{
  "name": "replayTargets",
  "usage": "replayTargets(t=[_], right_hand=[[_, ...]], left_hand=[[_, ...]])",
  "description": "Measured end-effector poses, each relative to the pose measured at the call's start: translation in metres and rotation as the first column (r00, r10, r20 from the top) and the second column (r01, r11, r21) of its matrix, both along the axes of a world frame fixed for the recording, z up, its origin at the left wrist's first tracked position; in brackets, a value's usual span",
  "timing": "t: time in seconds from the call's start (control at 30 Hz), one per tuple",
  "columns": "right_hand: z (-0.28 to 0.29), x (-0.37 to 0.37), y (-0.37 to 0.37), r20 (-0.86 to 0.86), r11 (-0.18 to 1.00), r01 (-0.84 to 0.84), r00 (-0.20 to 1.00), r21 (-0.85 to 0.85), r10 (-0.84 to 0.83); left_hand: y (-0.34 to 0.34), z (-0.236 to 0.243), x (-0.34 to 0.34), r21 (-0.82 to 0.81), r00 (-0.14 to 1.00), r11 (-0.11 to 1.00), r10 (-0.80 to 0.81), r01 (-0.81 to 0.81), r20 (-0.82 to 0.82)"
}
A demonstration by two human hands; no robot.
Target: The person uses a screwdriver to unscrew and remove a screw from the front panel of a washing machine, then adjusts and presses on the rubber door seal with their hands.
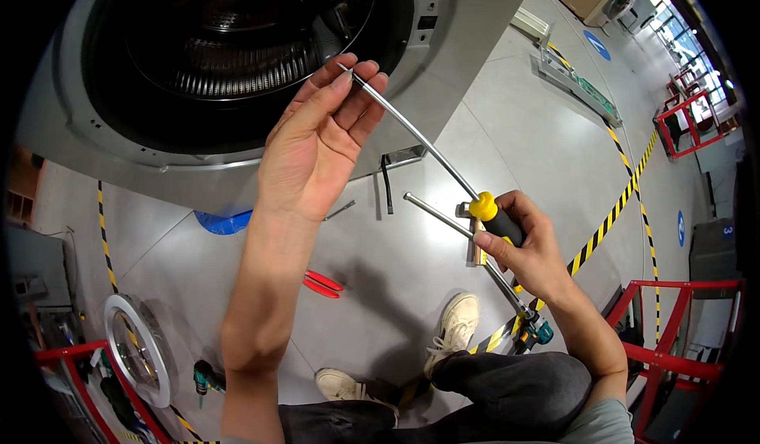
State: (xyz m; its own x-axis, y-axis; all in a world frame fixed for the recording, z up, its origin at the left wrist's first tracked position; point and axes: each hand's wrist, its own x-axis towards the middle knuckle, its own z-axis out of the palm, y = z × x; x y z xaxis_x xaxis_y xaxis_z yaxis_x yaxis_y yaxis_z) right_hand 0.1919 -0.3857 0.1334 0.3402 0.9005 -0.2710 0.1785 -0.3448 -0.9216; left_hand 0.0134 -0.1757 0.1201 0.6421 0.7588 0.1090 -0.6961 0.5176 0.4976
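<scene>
Right hand (526, 242) is wrapped pretty snug round 1 yellow-and-black screwdriver's (416, 134) grip; left hand (313, 147) is mostly open, just thumb and fingertips pinching the tip.

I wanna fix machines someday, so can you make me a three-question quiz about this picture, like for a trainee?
1. What two colours is the screwdriver handle in the right grip?
2. True or false: the red handles lie on the floor.
3. Fill in: the left grip is at the screwdriver's metal ____.

Key:
1. Yellow and black.
2. True.
3. Tip.
</scene>
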Motion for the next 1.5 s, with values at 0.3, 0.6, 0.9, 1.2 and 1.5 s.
replayTargets(t=[0.3, 0.6, 0.9, 1.2, 1.5], right_hand=[[-0.002, 0.016, -0.013, -0.088, 0.982, 0.083, 0.994, 0.168, -0.069], [-0.012, 0.015, -0.037, -0.072, 0.921, 0.296, 0.955, 0.254, -0.287], [-0.013, 0.019, -0.032, -0.136, 0.893, 0.365, 0.93, 0.261, -0.34], [-0.017, 0.024, -0.026, -0.078, 0.855, 0.426, 0.903, 0.294, -0.423], [-0.018, 0.024, -0.02, -0.105, 0.855, 0.435, 0.9, 0.283, -0.423]], left_hand=[[0.001, -0.002, 0.028, -0.059, 0.998, 0.998, 0.0, -0.004, -0.058], [-0.009, -0.014, 0.062, -0.04, 0.984, 0.999, -0.02, 0.013, -0.177], [0.044, 0.0, 0.045, 0.688, 0.688, 0.692, 0.608, -0.216, -0.396], [0.066, 0.005, 0.069, 0.871, 0.706, 0.479, 0.655, -0.112, -0.269], [0.069, 0.0, 0.078, 0.978, 0.5, 0.187, 0.858, -0.087, -0.12]])
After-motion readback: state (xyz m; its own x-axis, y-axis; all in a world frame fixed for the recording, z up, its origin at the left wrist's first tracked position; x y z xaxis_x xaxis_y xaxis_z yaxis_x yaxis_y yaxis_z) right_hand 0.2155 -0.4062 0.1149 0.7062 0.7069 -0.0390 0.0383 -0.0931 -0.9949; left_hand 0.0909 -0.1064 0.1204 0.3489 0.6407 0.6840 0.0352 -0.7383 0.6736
